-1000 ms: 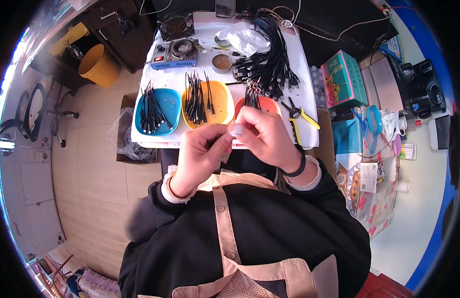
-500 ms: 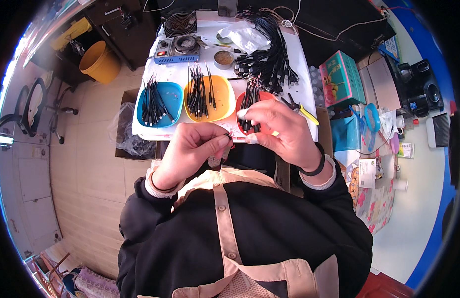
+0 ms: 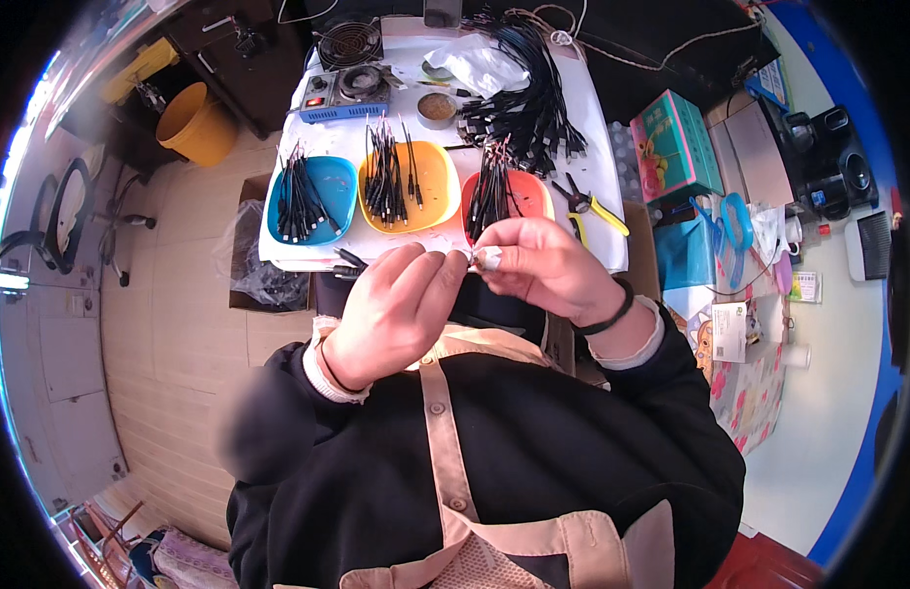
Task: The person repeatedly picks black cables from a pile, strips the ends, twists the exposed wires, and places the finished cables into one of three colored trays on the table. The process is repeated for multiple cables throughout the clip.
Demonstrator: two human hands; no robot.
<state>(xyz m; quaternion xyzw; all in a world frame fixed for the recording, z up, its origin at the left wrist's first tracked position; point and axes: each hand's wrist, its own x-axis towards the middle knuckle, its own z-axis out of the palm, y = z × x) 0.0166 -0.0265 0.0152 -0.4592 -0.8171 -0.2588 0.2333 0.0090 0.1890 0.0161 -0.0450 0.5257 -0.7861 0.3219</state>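
Observation:
My left hand [image 3: 401, 309] is closed over short black cables [image 3: 349, 261], whose plug ends stick out on its left side. Its fingertips meet those of my right hand [image 3: 553, 272] just in front of the red tray [image 3: 538, 193]. White wraps cover fingertips of the right hand, which pinches at the thin wire ends between the hands; the fingers partly hide them. Black cables [image 3: 492, 196] with bare thin ends lie in the red tray. More such cables rest in the yellow tray [image 3: 435, 187] and the blue tray [image 3: 337, 187].
Yellow-handled wire strippers [image 3: 594, 208] lie right of the red tray. Behind the trays are a blue soldering pot [image 3: 347, 103], a round tin [image 3: 437, 110], white plastic [image 3: 479, 69] and a big bundle of black cables [image 3: 543, 108]. A fan [image 3: 351, 44] stands at the back left.
My right hand has moved from over the red tray to my left hand, closing its fingertips. The left hand has turned knuckles-up, and plug ends now show on its left.

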